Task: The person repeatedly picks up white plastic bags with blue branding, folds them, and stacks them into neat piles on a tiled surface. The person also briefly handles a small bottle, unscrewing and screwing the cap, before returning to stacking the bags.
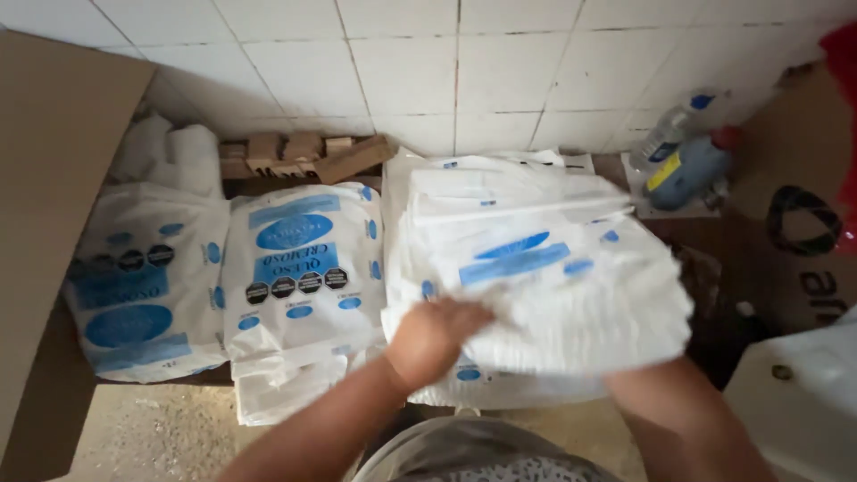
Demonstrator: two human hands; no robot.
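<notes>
Left grip [435, 337] lies flat on top of white bag stack [536, 268], fingers blurred. Right grip hidden under stack; can't tell its state. More bags [299, 268] just beside, left.

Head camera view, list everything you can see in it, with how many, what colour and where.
stack of plastic bags: one thick pile, white with blue print, centre right, under both hands
filled bags: two, white with blue print and black badges, lying left of the stack
wooden blocks: a few, brown, against the wall behind the filled bags
cardboard sheet: one, brown, standing at far left
bottles: two, one clear with a blue cap, one blue-grey with a yellow label, upper right
tiled wall: white, across the top
left hand: pressing on the near edge of the stack
right forearm: lower right, its hand hidden under the stack
</notes>
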